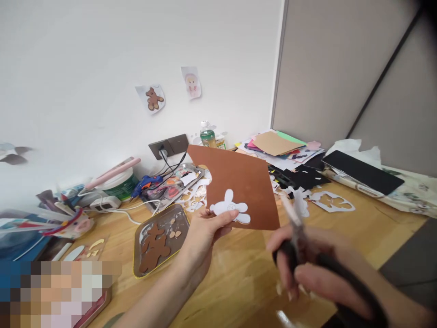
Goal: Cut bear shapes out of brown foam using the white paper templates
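- The person's left hand comes up from below with a narrow pinch, thumb on top, holding a flat brown sheet with a small white paper bear-shaped cutout on its face.
- That sheet is raised above the light wooden table; the cutout lies near its lower left, leaving plain brown above it and to the right.
- The sheet's left edge has a curved bite; its right edge runs straight down to a corner near the right hand.
- That right hand is wrapped around black-handled metal scissors, blades pointing upward just beside the sheet's right edge; they're blurred, so I can't tell how far apart they stand.
- Bare wood shows below the sheet, between the two forearms.
- Left of the left wrist sits a dark shallow tray with a yellow rim, bearing brown cut shapes.
- White paper scraps lie beyond the scissors; the table's edge slants past the right forearm.
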`<state>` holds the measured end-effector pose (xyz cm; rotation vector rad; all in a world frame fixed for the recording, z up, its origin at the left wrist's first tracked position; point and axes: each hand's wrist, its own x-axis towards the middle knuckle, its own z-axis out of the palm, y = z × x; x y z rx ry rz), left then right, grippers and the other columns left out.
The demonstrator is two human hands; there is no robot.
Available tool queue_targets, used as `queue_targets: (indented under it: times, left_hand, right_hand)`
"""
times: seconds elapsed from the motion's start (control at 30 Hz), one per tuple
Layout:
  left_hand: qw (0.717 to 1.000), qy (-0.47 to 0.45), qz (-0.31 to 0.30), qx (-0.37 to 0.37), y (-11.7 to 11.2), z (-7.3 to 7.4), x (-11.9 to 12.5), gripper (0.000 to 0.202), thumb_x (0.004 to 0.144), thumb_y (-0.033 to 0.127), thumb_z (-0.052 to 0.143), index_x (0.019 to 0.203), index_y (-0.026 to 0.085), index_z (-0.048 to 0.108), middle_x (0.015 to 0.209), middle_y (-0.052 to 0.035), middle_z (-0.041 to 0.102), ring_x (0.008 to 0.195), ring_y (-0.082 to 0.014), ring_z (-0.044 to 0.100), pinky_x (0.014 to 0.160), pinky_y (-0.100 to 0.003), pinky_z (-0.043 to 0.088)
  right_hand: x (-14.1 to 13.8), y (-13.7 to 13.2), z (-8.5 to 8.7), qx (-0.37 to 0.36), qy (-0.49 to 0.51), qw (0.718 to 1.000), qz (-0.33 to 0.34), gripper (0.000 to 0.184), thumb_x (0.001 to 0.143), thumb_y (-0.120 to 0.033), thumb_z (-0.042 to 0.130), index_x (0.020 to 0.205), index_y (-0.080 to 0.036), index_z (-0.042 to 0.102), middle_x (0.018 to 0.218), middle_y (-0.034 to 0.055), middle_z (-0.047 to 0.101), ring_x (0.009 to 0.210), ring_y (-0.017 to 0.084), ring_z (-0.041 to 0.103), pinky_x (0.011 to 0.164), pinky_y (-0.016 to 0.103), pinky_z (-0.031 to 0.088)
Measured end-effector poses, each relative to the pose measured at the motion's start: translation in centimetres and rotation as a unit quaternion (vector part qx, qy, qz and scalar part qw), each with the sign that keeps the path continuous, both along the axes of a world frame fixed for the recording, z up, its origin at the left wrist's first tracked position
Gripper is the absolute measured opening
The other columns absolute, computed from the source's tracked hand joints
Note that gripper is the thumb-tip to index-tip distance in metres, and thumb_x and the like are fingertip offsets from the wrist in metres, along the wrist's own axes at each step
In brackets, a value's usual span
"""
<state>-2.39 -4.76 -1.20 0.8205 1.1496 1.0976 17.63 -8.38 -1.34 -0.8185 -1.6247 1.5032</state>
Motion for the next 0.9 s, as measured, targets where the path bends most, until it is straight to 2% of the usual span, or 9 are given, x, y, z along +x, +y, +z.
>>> queue_targets:
  times: [0.03, 0.1, 0.17, 0.23, 0.37, 0.5, 0.6, 0.73, 0.9]
  left_hand:
    - [1.0, -0.017, 0.016, -0.002, -0.2, -0.1, 0.2, 0.015, 0.064, 0.025, 0.075, 0.079, 0.022, 0.071, 0.087, 0.0014, 0.073, 0.079, -0.0075, 0.061, 0.064, -0.014, 0.042]
    - [0.998, -0.046, 0.042, -0.008, -0.7, -0.1, 0.6, 0.015, 0.065, 0.026, 0.075, 0.079, 0.024, 0.071, 0.09, 0.0026, 0.072, 0.079, -0.0065, 0.06, 0.064, -0.013, 0.043]
    - [0.994, -0.087, 0.059, -0.015, -1.0, 0.1, 1.0, 0.014, 0.064, 0.024, 0.075, 0.078, 0.023, 0.071, 0.088, 0.0021, 0.072, 0.077, -0.0064, 0.061, 0.064, -0.014, 0.044]
    - [0.988, -0.135, 0.07, -0.021, -1.2, 0.3, 1.4, 0.013, 0.063, 0.021, 0.076, 0.075, 0.02, 0.071, 0.084, 0.0008, 0.072, 0.074, -0.007, 0.061, 0.064, -0.015, 0.046]
    - [0.982, -0.174, 0.07, -0.036, -1.6, 0.4, 1.7, 0.017, 0.065, 0.018, 0.075, 0.081, 0.016, 0.07, 0.085, -0.0014, 0.072, 0.077, -0.0096, 0.063, 0.067, -0.018, 0.049]
    - [0.981, -0.183, 0.055, -0.043, -1.9, 0.4, 1.7, 0.018, 0.067, 0.016, 0.073, 0.084, 0.017, 0.069, 0.086, -0.0003, 0.072, 0.081, -0.0113, 0.065, 0.068, -0.018, 0.05]
    - [0.978, -0.199, 0.055, -0.039, -2.0, 0.8, 1.8, 0.011, 0.067, 0.014, 0.072, 0.077, 0.018, 0.071, 0.081, 0.0012, 0.073, 0.074, -0.0105, 0.066, 0.066, -0.018, 0.051]
    - [0.98, -0.189, 0.062, -0.024, -2.2, 1.2, 1.9, 0.006, 0.07, 0.013, 0.069, 0.073, 0.018, 0.072, 0.075, 0.0027, 0.074, 0.07, -0.0097, 0.065, 0.063, -0.016, 0.051]
    - [0.99, -0.14, -0.009, 0.032, -2.5, 0.8, 2.0, 0.006, 0.072, 0.015, 0.069, 0.077, 0.016, 0.072, 0.079, 0.0013, 0.074, 0.073, -0.0101, 0.065, 0.076, -0.02, 0.05]
  right_hand:
    - [-0.3, -0.3, -1.5, -0.034, 0.027, 0.998, 0.043, 0.03, 0.072, -0.042, 0.066, 0.097, -0.027, 0.06, 0.064, -0.0023, 0.061, 0.052, 0.011, 0.056, 0.048, 0.019, 0.044]
    - [-1.0, -0.3, -3.8, -0.098, 0.046, 0.993, 0.048, 0.027, 0.076, -0.042, 0.062, 0.097, -0.025, 0.059, 0.065, -0.0019, 0.063, 0.051, 0.01, 0.057, 0.048, 0.017, 0.042]
    - [-1.4, -0.1, -5.1, -0.116, 0.052, 0.991, 0.045, 0.026, 0.076, -0.042, 0.062, 0.094, -0.023, 0.06, 0.062, -0.0021, 0.062, 0.052, 0.009, 0.057, 0.048, 0.016, 0.042]
    - [-1.6, 0.1, -5.4, -0.13, 0.054, 0.989, 0.049, 0.026, 0.074, -0.04, 0.064, 0.092, -0.022, 0.06, 0.062, -0.0023, 0.062, 0.052, 0.01, 0.058, 0.049, 0.017, 0.043]
    - [-1.4, 0.0, -5.1, -0.155, 0.05, 0.985, 0.059, 0.022, 0.071, -0.031, 0.068, 0.09, -0.024, 0.061, 0.063, -0.0033, 0.063, 0.054, 0.011, 0.058, 0.052, 0.021, 0.044]
    - [-1.0, 0.2, -4.6, -0.157, 0.026, 0.986, 0.046, 0.032, 0.06, -0.019, 0.073, 0.088, -0.029, 0.063, 0.062, -0.0059, 0.06, 0.055, 0.012, 0.055, 0.054, 0.023, 0.041]
    - [-0.6, 0.5, -4.3, -0.155, -0.006, 0.987, 0.036, 0.036, 0.054, -0.019, 0.075, 0.087, -0.029, 0.064, 0.061, -0.0066, 0.05, 0.053, 0.011, 0.046, 0.051, 0.023, 0.034]
    - [0.1, 0.5, -3.5, -0.143, -0.061, 0.987, 0.031, 0.036, 0.058, -0.025, 0.074, 0.092, -0.027, 0.064, 0.062, -0.0055, 0.045, 0.055, 0.013, 0.04, 0.052, 0.026, 0.031]
    - [0.2, 0.0, -1.4, -0.126, -0.104, 0.985, 0.052, 0.029, 0.062, -0.028, 0.072, 0.088, -0.023, 0.062, 0.06, -0.0058, 0.043, 0.055, 0.013, 0.039, 0.053, 0.028, 0.029]
